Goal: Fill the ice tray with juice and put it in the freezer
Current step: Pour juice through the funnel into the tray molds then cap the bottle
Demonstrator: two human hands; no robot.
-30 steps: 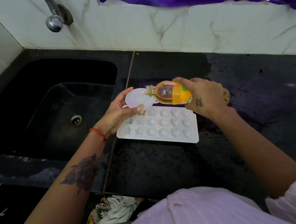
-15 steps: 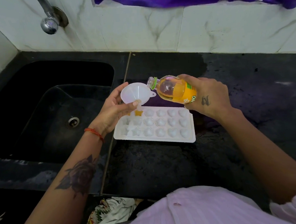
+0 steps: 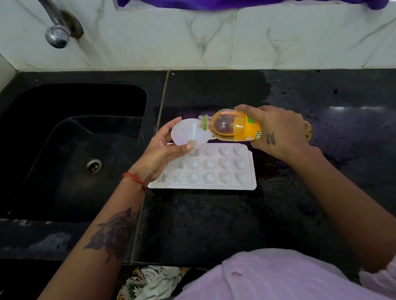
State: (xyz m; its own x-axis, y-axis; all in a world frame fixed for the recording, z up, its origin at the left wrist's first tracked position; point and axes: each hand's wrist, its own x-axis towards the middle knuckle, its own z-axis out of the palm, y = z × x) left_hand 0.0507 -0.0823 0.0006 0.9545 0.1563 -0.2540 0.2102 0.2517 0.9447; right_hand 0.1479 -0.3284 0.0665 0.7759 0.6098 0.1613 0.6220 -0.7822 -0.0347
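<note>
The white ice tray (image 3: 217, 172) lies flat on the black counter (image 3: 219, 218), its moulded cells pale. The left hand (image 3: 160, 149) pinches a white funnel (image 3: 186, 134); the right hand (image 3: 277, 131) grips a tilted juice bottle (image 3: 232, 126) whose yellow label reads "NG".

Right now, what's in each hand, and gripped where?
Left hand holds the white funnel by its cone, thumb near the spout. Right hand grips the juice bottle around its labelled lower body.

The right hand (image 3: 278, 131) has tipped the juice bottle (image 3: 231, 127) flatter again, bringing its mouth back over the funnel (image 3: 186, 133); the left hand (image 3: 162, 149) has shifted the funnel one cell rightward along the ice tray's (image 3: 204, 186) far row.
</note>
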